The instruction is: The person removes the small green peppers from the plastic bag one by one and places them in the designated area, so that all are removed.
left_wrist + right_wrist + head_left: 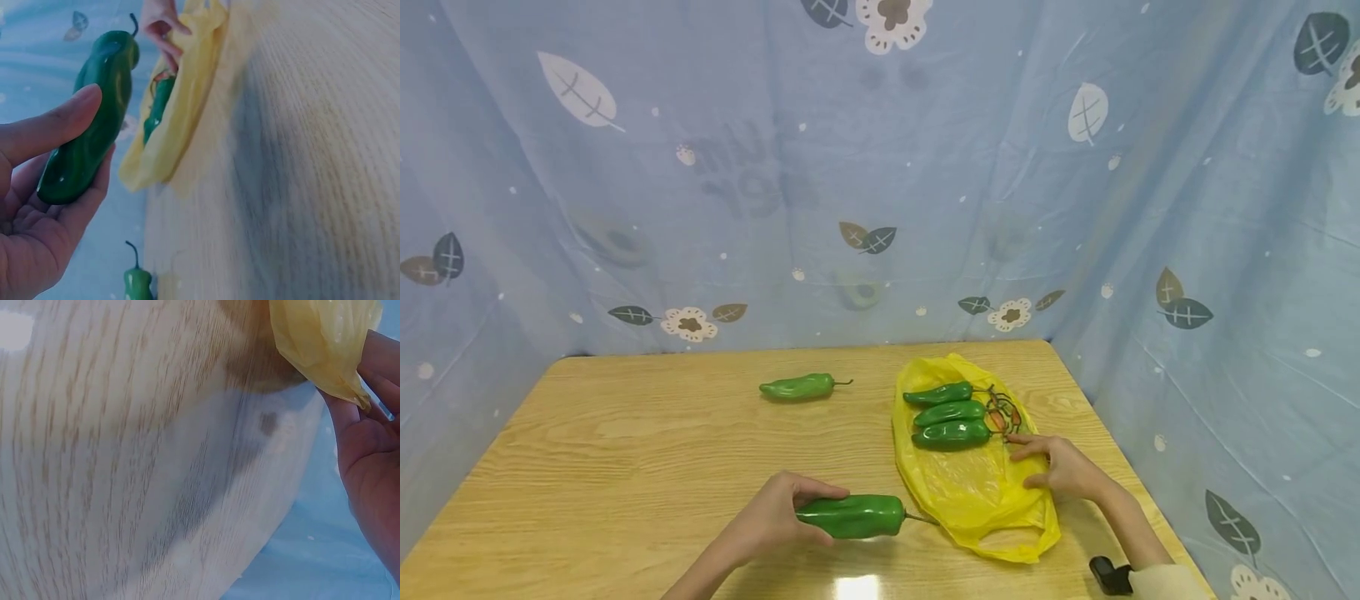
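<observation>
In the head view my left hand (778,521) grips a long green pepper (857,517) by its blunt end, its thin stem pointing right towards the bag. The left wrist view shows the thumb across this pepper (100,119) and the fingers beneath. My right hand (1067,471) is at the right edge of a yellow plastic bag (970,492); in the right wrist view the bag's edge (331,356) lies between thumb and fingers. Three green peppers (951,435) lie side by side in the bag, stems towards the right hand's fingertips.
Another green pepper (801,387) lies on the wooden table (647,442) towards the back, left of the bag. Blue patterned curtains (820,167) close in the table's back and sides. A black band (1111,577) is on the right wrist, by a pale sleeve.
</observation>
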A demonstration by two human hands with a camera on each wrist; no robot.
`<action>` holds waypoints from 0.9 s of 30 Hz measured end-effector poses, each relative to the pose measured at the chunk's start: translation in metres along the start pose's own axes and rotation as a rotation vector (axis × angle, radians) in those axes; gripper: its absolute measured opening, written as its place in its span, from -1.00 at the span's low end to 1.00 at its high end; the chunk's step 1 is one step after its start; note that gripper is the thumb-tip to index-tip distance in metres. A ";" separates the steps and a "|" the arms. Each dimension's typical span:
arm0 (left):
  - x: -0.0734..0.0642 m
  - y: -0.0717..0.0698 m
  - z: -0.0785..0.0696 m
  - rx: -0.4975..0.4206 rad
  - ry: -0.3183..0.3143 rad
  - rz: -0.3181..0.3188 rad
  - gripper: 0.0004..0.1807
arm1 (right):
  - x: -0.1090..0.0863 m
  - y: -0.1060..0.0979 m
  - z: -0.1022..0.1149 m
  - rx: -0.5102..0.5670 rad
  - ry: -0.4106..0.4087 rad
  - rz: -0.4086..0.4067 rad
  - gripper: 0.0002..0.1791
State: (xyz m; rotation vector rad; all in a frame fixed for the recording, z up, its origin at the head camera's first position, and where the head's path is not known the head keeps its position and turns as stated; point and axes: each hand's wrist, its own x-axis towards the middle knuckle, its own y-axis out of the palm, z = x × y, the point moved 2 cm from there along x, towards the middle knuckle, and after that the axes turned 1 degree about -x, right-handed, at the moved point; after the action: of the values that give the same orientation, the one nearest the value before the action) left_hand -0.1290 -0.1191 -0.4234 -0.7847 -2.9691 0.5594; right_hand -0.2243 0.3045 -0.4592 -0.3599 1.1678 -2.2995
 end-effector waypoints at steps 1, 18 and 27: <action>-0.001 -0.001 0.001 -0.008 -0.001 0.002 -0.48 | 0.000 0.000 0.000 0.000 0.001 0.000 -0.60; -0.004 -0.010 0.023 -0.016 -0.046 0.001 -0.46 | -0.002 0.001 -0.001 0.024 0.011 0.014 -0.62; 0.003 -0.022 0.026 0.032 -0.029 -0.034 -0.47 | -0.002 0.002 0.000 0.026 0.014 0.012 -0.62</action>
State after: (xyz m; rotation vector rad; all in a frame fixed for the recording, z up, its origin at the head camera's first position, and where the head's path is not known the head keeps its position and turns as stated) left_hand -0.1451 -0.1438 -0.4403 -0.7287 -2.9849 0.6206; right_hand -0.2224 0.3048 -0.4608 -0.3269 1.1430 -2.3081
